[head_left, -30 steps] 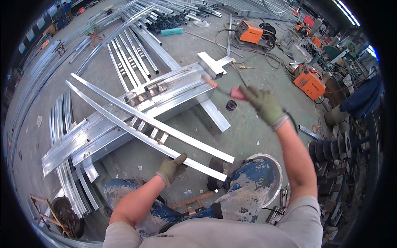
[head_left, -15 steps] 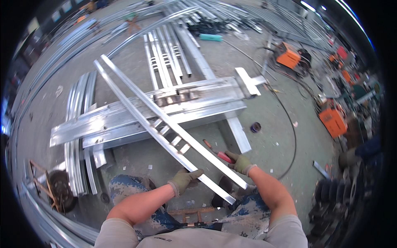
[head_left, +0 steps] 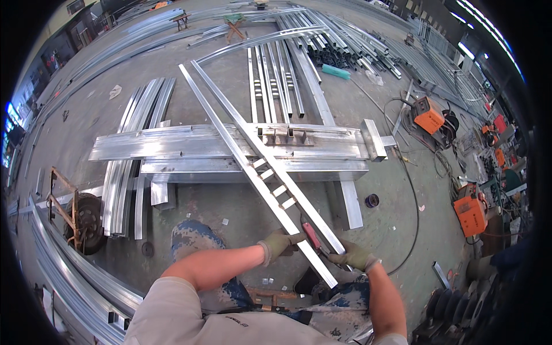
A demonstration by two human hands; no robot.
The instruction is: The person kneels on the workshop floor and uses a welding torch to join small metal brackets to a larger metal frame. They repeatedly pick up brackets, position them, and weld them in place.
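Note:
A ladder-like frame (head_left: 246, 131) of two long silvery metal tubes, joined by several short crosspieces (head_left: 280, 191), slants from my lap across a metal beam. My left hand (head_left: 280, 246), in an olive work glove, is closed around its left tube near the close end. My gloved right hand (head_left: 356, 256) is closed at the end of the right tube, its fingertips partly hidden. Between the tubes, beside the right hand, shows a red-handled tool (head_left: 311, 236), apparently a welding electrode holder; whether the right fingers also touch it is unclear.
Wide metal beams (head_left: 230, 164) lie crosswise ahead of me. Stacked profiles (head_left: 135, 121) lie left, near a wheeled cart (head_left: 86, 224). Orange welding machines (head_left: 428, 117) stand right, with a dark cable (head_left: 418, 213) curving over the floor. A small dark spool (head_left: 372, 200) sits before the beams.
The red-handled tool has swung from pointing left in my right hand to lying between the tubes. My right hand has moved onto the right tube's end. The view has shifted.

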